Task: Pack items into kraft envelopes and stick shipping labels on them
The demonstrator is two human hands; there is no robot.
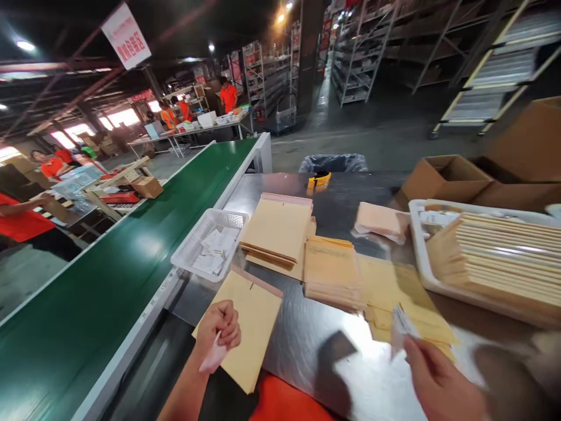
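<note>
My left hand (220,326) is closed in a fist with a thin pale pink slip (213,358) sticking out below the fingers. It hovers over or rests on a yellow padded envelope (258,318); I cannot tell which. At the lower right, my right hand (438,374) pinches a small bundle of white paper slips (401,330) between thumb and fingers, blurred by motion. Beyond that bundle lie loose yellow envelopes (390,280). Nearer the middle are a stack of small envelopes (333,269) and a stack of larger ones (280,225).
A white basket (184,254) of small packets stands beside the green conveyor belt (131,257). To the right are a white tub (421,251) full of envelopes and open cardboard boxes (442,175). A yellow tape roll (319,180) and pink sheets (379,219) lie on the metal table (302,333).
</note>
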